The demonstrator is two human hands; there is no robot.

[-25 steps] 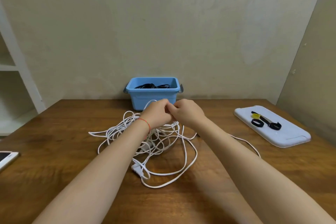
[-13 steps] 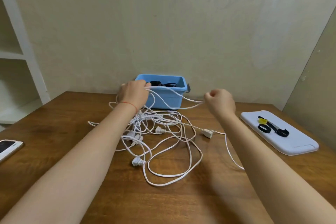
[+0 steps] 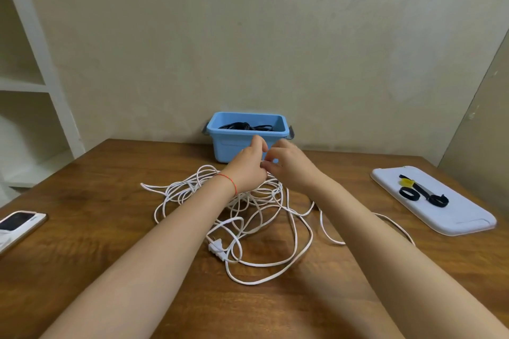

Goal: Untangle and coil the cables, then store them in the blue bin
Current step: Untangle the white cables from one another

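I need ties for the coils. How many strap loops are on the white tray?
3: a yellow loop at the far end, a black loop beside it, and another black loop nearer the tray's middle.

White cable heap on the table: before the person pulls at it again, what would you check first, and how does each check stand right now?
1. Both hands have a grip on the cable: ok. The left hand and right hand meet over the white cable and pinch it.
2. Cable free of tangles: not ok; its loops cross in a loose heap.
3. Plug free to follow: cannot tell; loops lie around it.
4. Blue bin open with room: ok; open top, only a black cable inside.
5. Straps ready: ok; they lie on the white tray.
6. Phone out of the way: ok; it lies apart at the table's left edge.
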